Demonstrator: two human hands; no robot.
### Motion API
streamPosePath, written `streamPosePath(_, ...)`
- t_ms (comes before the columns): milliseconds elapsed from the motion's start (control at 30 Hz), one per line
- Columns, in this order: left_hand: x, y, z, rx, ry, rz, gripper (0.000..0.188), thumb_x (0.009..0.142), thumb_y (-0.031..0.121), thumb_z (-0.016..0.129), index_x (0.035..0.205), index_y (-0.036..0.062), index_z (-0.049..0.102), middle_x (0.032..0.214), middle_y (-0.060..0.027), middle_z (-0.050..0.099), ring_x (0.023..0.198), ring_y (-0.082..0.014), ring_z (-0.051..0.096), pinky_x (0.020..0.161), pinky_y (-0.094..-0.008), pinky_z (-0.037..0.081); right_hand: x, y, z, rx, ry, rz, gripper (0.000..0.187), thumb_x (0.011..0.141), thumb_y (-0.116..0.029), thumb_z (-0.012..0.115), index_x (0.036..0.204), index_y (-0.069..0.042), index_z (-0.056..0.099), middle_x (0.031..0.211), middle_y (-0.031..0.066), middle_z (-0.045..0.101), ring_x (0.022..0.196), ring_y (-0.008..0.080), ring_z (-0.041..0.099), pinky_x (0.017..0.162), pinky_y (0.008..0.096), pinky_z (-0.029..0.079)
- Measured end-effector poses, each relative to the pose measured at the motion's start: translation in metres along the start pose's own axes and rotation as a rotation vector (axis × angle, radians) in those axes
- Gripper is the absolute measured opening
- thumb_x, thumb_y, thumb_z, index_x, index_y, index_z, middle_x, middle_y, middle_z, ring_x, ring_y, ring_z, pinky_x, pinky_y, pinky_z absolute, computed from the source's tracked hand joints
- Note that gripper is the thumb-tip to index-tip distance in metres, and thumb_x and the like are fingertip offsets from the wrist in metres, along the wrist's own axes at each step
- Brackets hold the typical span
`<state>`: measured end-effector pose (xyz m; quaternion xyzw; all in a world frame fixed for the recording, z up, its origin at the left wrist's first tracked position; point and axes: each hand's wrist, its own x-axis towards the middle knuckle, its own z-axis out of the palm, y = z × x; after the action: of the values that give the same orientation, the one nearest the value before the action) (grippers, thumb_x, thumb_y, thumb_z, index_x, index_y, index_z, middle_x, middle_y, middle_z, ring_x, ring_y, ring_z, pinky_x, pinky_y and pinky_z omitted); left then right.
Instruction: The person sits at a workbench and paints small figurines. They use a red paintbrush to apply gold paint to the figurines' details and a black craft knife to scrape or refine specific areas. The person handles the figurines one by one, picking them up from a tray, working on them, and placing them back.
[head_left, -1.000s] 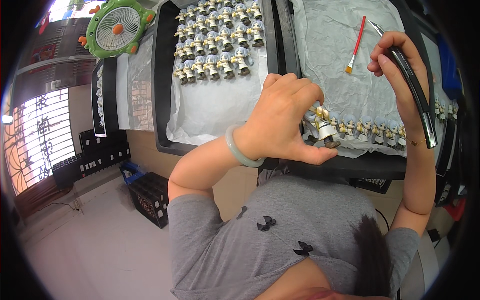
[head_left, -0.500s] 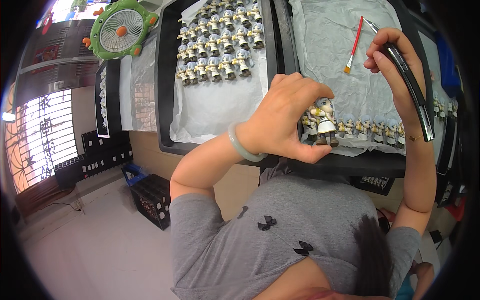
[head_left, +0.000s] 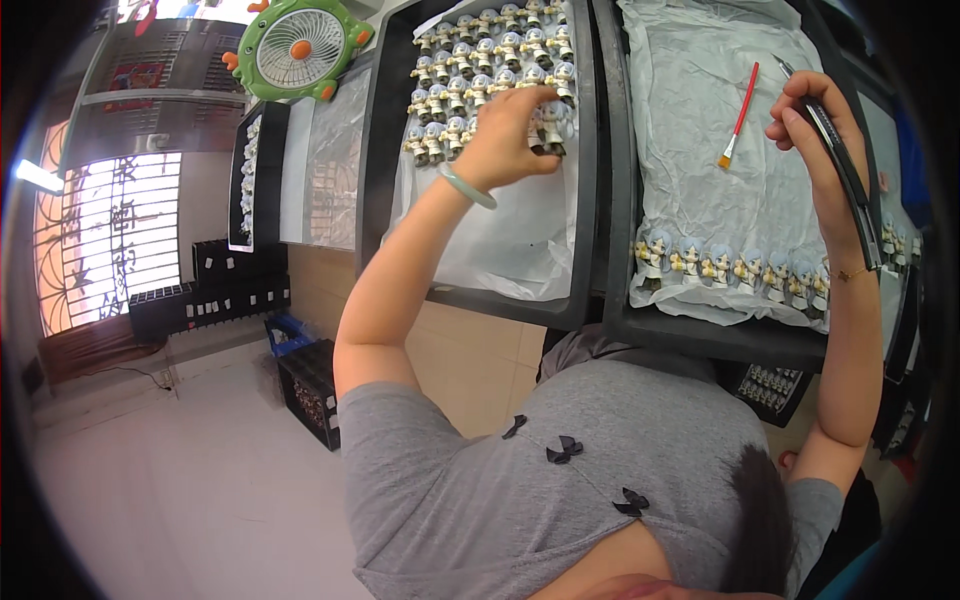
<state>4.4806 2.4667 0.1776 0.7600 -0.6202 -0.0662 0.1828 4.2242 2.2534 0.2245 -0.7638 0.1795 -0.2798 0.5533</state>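
In the left tray (head_left: 585, 290), my left hand (head_left: 505, 140) is closed around a small painted figurine (head_left: 553, 130) with pale hair, white clothes and dark boots. Fingers sit at its head and the thumb at its feet, at the right end of the row nearest me. Several similar figurines (head_left: 485, 85) lie in rows beyond and beside it. Over the right tray (head_left: 720, 335), my right hand (head_left: 825, 130) grips a slim black-and-silver cutter knife (head_left: 845, 175), its pointed tip angled away from me. A line of figurines (head_left: 715, 265) lies along that tray's near edge.
Crumpled white paper (head_left: 690, 120) lines the right tray, with a red-handled brush (head_left: 740, 115) on it. A green fan (head_left: 300, 50) stands beyond the left tray. Black crates (head_left: 310, 390) stand on the floor at the left.
My left hand has carried the figurine from the right tray's near edge leftward and away to the left tray's nearest row. My right hand still holds the cutter knife; the whole view has shifted.
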Motion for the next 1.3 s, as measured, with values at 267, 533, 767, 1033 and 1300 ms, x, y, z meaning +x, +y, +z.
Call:
streamPosePath(267, 0.0, -0.001, 0.024, 0.178, -0.017, 0.042, 0.063, 0.054, 0.018, 0.07, 0.112, 0.0119, 0.047, 0.103, -0.0089, 0.047, 0.103, -0.0267, 0.04, 0.089, -0.0379, 0.027, 0.005, 0.0, -0.006, 0.078, 0.047, -0.067, 0.017, 0.085, -0.012, 0.05, 0.099, -0.003, 0.05, 0.082, 0.003, 0.054, 0.075, 0.0088, 0.054, 0.07, 0.0214, 0.042)
streamPosePath(533, 0.026, 0.114, 0.008, 0.009, 0.102, 0.375, 0.028, 0.067, 0.004, 0.058, 0.095, 0.0045, 0.057, 0.088, -0.0095, 0.058, 0.084, -0.027, 0.053, 0.076, -0.0372, 0.041, 0.0, -0.021, -0.007, 0.265, 0.263, -0.126, 0.014, 0.079, -0.004, 0.048, 0.093, -0.003, 0.046, 0.077, 0.0038, 0.053, 0.068, 0.008, 0.055, 0.062, 0.0193, 0.044)
streamPosePath(767, 0.017, 0.173, 0.063, 0.332, -0.467, 0.358, 0.011, 0.07, 0.017, 0.059, 0.075, 0.0081, 0.054, 0.067, -0.0059, 0.057, 0.068, -0.0214, 0.056, 0.063, -0.0334, 0.039, 0.002, -0.021, -0.008, 0.199, 0.171, 0.016, 0.012, 0.078, -0.004, 0.049, 0.09, -0.002, 0.047, 0.076, 0.0031, 0.054, 0.068, 0.0076, 0.055, 0.063, 0.0194, 0.045)
streamPosePath(1033, 0.014, 0.159, 0.013, -0.233, -0.278, 0.288, 0.021, 0.077, 0.005, 0.052, 0.098, 0.0021, 0.05, 0.095, -0.011, 0.054, 0.073, -0.0182, 0.056, 0.065, -0.0288, 0.043, -0.002, -0.023, -0.007, 0.311, 0.119, 0.014, 0.011, 0.078, -0.002, 0.049, 0.089, -0.002, 0.047, 0.075, 0.0033, 0.052, 0.067, 0.0083, 0.054, 0.06, 0.0202, 0.045)
streamPosePath(1300, 0.006, 0.144, -0.008, -1.527, -0.384, -0.191, 0.057, 0.079, 0.027, 0.048, 0.126, -0.0007, 0.032, 0.109, -0.0108, 0.046, 0.079, -0.0177, 0.053, 0.071, -0.0278, 0.042, -0.001, -0.028, 0.009, 0.324, 0.086, 0.041, 0.012, 0.077, -0.005, 0.049, 0.088, -0.002, 0.047, 0.075, 0.0039, 0.053, 0.067, 0.0082, 0.053, 0.061, 0.0208, 0.044)
